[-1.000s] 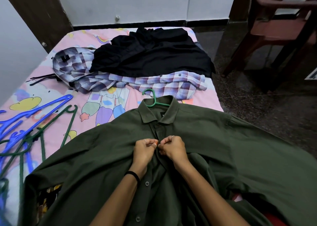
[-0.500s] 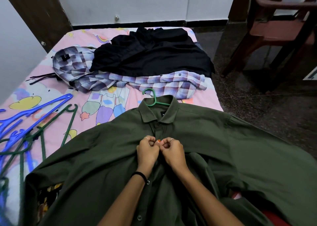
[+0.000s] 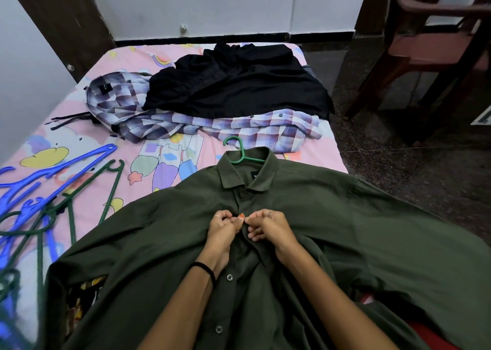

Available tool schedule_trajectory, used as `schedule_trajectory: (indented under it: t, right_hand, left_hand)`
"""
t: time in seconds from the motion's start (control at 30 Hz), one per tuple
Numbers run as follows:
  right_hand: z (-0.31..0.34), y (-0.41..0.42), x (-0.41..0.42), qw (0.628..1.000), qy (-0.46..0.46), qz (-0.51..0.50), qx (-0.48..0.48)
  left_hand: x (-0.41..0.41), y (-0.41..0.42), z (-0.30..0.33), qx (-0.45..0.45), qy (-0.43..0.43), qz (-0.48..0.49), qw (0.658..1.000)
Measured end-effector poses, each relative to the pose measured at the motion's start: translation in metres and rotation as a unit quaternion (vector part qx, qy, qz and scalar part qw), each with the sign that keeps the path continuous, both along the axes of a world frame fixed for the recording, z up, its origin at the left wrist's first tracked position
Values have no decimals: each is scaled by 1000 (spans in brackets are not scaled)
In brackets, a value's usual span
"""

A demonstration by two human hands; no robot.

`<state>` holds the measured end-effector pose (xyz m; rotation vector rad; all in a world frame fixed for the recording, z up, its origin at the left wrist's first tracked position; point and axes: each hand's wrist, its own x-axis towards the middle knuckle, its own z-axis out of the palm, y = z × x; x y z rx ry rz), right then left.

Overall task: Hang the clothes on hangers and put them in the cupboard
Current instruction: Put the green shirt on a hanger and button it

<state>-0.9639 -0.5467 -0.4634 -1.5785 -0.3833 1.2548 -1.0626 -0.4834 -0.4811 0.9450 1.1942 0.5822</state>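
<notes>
Bed (image 3: 170, 57) fills the left and centre of view; pink sheet with cartoon print. Dark speckled floor (image 3: 398, 169) to the right, with a reddish-brown chair (image 3: 435, 49) standing on it at upper right.

Green shirt (image 3: 358, 230) lies spread flat across the near end of the bed, front up, collar pointing away from the person, right sleeve hanging over the bed edge. Front partly open below the hands; two buttons visible on the lower placket.

Black garment (image 3: 239, 84) in a heap at the far end of the bed, lying on top of a checked shirt (image 3: 265, 131) in purple, white and maroon. Checked shirt reaches forward to just beside the green shirt's collar.

Loose hangers (image 3: 47, 187), blue and dark green, tangled together on the left side of the bed, well apart from the shirts.

Green hanger (image 3: 240, 150) sits inside the green shirt; only its hook and a short piece of one arm show above the collar, the hook resting on the sheet.

Left hand (image 3: 221, 230) and right hand (image 3: 268, 227) meet on the placket just below the collar, fingers curled, each pinching the shirt's front edge, thumbs nearly touching. Ring on each hand; black band on the left wrist. The button under the fingers is hidden.
</notes>
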Motion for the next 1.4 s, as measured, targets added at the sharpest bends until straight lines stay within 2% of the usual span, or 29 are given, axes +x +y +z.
schedule_trajectory:
  t: [0.1,0.2,0.3,0.37,0.47,0.53,0.63,0.7,0.77,0.93,1.03,1.13,1.2,1.3,1.4]
  right_hand:
    - [7,5,9,998,45,12,-43]
    - [12,7,14,997,49,33,-56]
    - [18,4,15,997,-13,63,-38]
    - [23,-1,16,990,-102,92,-36]
    - [38,-18,19,947,-276,156,-46]
    - [47,-36,17,913,-354,200,-45]
    - [46,-55,2,867,-428,250,-60]
    - [35,-62,-10,829,-492,253,-77]
    - [26,-66,-20,797,-541,251,-95]
    - [18,-68,-27,750,-596,259,-121]
    - [19,-69,-29,753,-599,247,-118]
    - [19,-71,-24,778,-578,220,-107]
    - [18,-71,-18,815,-538,189,-100]
    - [23,-72,-10,888,-429,142,-84]
    - [32,-72,-7,922,-358,132,-66]
  left_hand:
    - [-4,4,8,-8,-8,-44,999]
    - [-5,10,19,-22,-4,-80,997]
    - [-5,10,24,-36,-3,-86,996]
    - [-7,8,31,-23,29,-95,995]
    - [-16,9,45,65,109,-130,983]
    - [-27,8,49,141,160,-174,961]
    - [-42,-2,45,237,268,-260,897]
    - [-46,-12,34,279,332,-280,856]
    - [-44,-22,20,285,354,-256,853]
    - [-41,-37,4,301,361,-177,864]
    - [-43,-42,1,319,366,-145,862]
    - [-43,-43,1,324,365,-149,860]
    - [-45,-42,3,324,361,-151,861]
    - [-47,-46,12,318,336,-152,873]
    - [-48,-56,24,319,312,-147,883]
